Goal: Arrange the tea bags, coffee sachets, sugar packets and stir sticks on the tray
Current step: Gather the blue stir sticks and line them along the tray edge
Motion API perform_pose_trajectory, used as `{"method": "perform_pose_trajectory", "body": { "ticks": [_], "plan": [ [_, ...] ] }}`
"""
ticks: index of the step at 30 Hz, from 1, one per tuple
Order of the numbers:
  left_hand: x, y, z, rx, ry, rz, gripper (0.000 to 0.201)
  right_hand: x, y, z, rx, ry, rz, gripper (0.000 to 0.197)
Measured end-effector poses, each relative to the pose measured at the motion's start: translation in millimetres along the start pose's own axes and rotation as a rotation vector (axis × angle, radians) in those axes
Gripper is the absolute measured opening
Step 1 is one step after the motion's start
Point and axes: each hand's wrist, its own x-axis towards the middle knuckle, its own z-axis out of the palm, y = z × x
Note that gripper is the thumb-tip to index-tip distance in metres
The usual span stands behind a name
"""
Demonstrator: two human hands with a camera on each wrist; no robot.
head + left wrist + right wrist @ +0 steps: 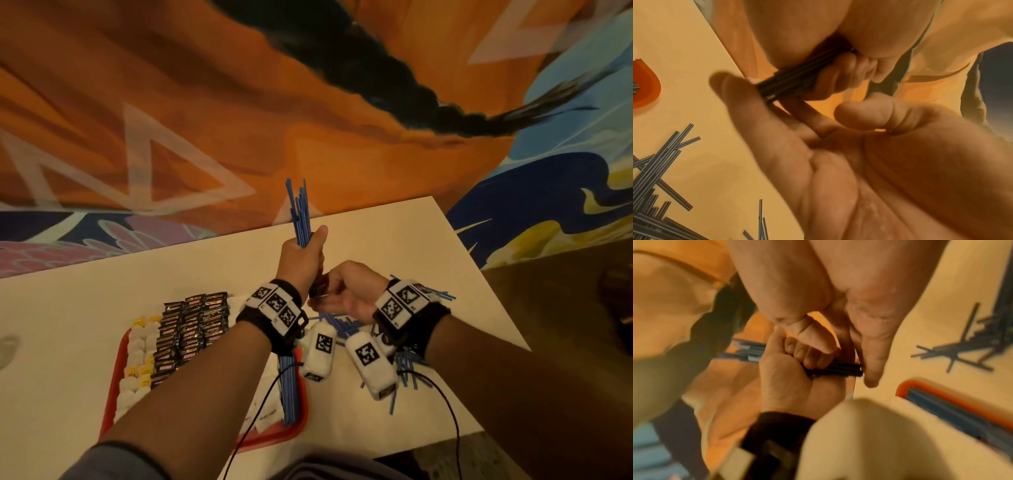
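Note:
My left hand (299,263) grips a bundle of blue stir sticks (299,212) upright above the table. Below it my right hand (346,291) lies palm up, and its straight fingers (871,368) touch the bundle's lower ends (797,79). The red tray (113,394) at the near left holds white and yellow packets (137,359), dark coffee sachets (191,329) and a row of stir sticks (289,387) along its right side. Loose stir sticks (342,322) lie scattered on the table under my hands.
The white table (68,342) ends close on the right and at the far edge by the orange painted wall. More loose sticks (407,366) lie under my right wrist. Black cables (445,404) hang from both wrists over the near table edge.

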Motion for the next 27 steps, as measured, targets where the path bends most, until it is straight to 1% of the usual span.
{"method": "perform_pose_trajectory", "body": {
  "ticks": [1, 2, 3, 4, 5, 6, 7, 8, 9, 11, 12, 13, 15, 17, 18, 19, 20, 23, 25, 27],
  "plan": [
    [1, 0, -2, 0.037, 0.001, 0.004, 0.049, -3, -7, 0, -0.203, 0.049, -0.045, 0.033],
    [2, 0, -5, 0.076, 0.004, 0.005, 0.050, -5, -17, 0, -0.460, 0.106, -0.128, 0.031],
    [2, 1, -8, 0.123, 0.000, 0.007, 0.049, -8, -29, 1, -0.691, 0.191, -0.266, 0.032],
    [3, 2, -11, 0.180, -0.011, 0.016, 0.048, -14, -45, 3, -0.838, 0.299, -0.446, 0.031],
    [3, 4, -14, 0.261, -0.026, 0.036, 0.048, -25, -61, 6, -0.868, 0.410, -0.634, 0.030],
    [3, 6, -16, 0.365, -0.043, 0.059, 0.049, -38, -76, 11, -0.833, 0.497, -0.815, 0.028],
    [2, 10, -17, 0.480, -0.059, 0.080, 0.050, -45, -88, 16, -0.817, 0.549, -0.949, 0.026],
    [0, 15, -17, 0.584, -0.071, 0.102, 0.052, -50, -96, 22, -0.859, 0.549, -1.012, 0.026],
    [-3, 20, -16, 0.658, -0.084, 0.129, 0.052, -50, -99, 26, -0.962, 0.513, -0.993, 0.029],
    [-6, 30, -16, 0.743, -0.111, 0.168, 0.050, -41, -93, 34, -1.202, 0.423, -0.836, 0.044],
    [-6, 33, -16, 0.789, -0.120, 0.187, 0.049, -36, -88, 35, -1.284, 0.416, -0.780, 0.049],
    [-5, 35, -19, 0.835, -0.127, 0.199, 0.048, -31, -84, 34, -1.331, 0.420, -0.758, 0.051],
    [-1, 39, -27, 0.962, -0.136, 0.233, 0.047, -28, -84, 29, -1.323, 0.390, -0.741, 0.049],
    [5, 43, -37, 1.135, -0.165, 0.264, 0.045, -32, -85, 26, -1.338, 0.291, -0.700, 0.045],
    [7, 46, -40, 1.221, -0.190, 0.269, 0.043, -35, -86, 25, -1.394, 0.239, -0.666, 0.038],
    [8, 50, -43, 1.298, -0.215, 0.267, 0.041, -39, -87, 27, -1.483, 0.204, -0.622, 0.031],
    [9, 54, -45, 1.362, -0.236, 0.268, 0.039, -44, -87, 29, -1.593, 0.186, -0.579, 0.027],
    [7, 65, -47, 1.510, -0.291, 0.305, 0.034, -48, -85, 37, -1.886, 0.218, -0.519, 0.036],
    [5, 69, -48, 1.574, -0.312, 0.339, 0.032, -50, -84, 40, -2.058, 0.281, -0.563, 0.034],
    [5, 72, -52, 1.605, -0.291, 0.391, 0.021, -51, -81, 43, -2.196, 0.372, -0.641, 0.038]
  ]
}}
